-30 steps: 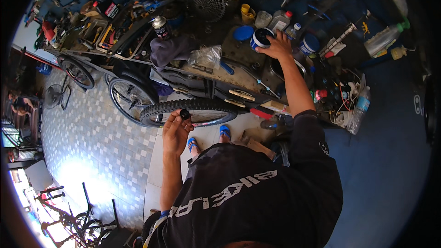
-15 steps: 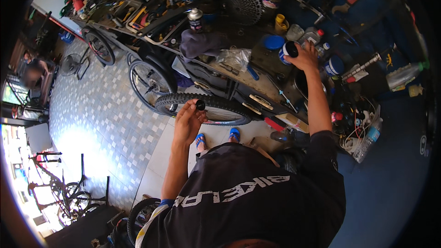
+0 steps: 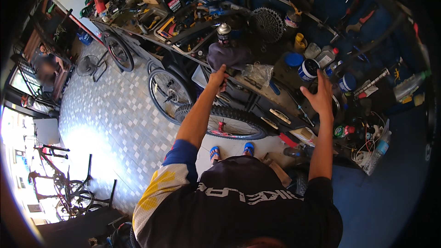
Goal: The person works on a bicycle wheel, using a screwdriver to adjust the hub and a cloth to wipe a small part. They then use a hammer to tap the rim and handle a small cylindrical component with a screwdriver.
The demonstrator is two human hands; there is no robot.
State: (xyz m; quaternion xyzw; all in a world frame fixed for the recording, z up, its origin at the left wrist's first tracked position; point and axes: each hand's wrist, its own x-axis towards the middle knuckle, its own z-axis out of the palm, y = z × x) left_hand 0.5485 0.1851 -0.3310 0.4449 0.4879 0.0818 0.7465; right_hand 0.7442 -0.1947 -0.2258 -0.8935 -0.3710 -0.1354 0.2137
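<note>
My right hand (image 3: 321,95) is open beside a blue-and-white tub (image 3: 302,74) on the workbench, its thumb and fingers spread. The tub stands uncovered with something dark inside. A round blue lid (image 3: 294,59) lies just left of it. My left hand (image 3: 217,81) is at the bench's front edge, below a grey cloth (image 3: 225,56). Its fingers are curled; whatever they hold is hidden. Under that hand, a bicycle wheel with a knobby tyre (image 3: 248,131) leans by the bench.
On the bench are a spray can (image 3: 223,33), a clear plastic bag (image 3: 258,74), a large cassette (image 3: 268,25) and a yellow cup (image 3: 300,42). Tools crowd the far left. Another wheel (image 3: 170,93) stands on the tiled floor. A person (image 3: 48,66) sits far left.
My right hand has let go of the tub, which now stands on the bench. My left hand has moved forward to the bench edge; the small black round part it held no longer shows.
</note>
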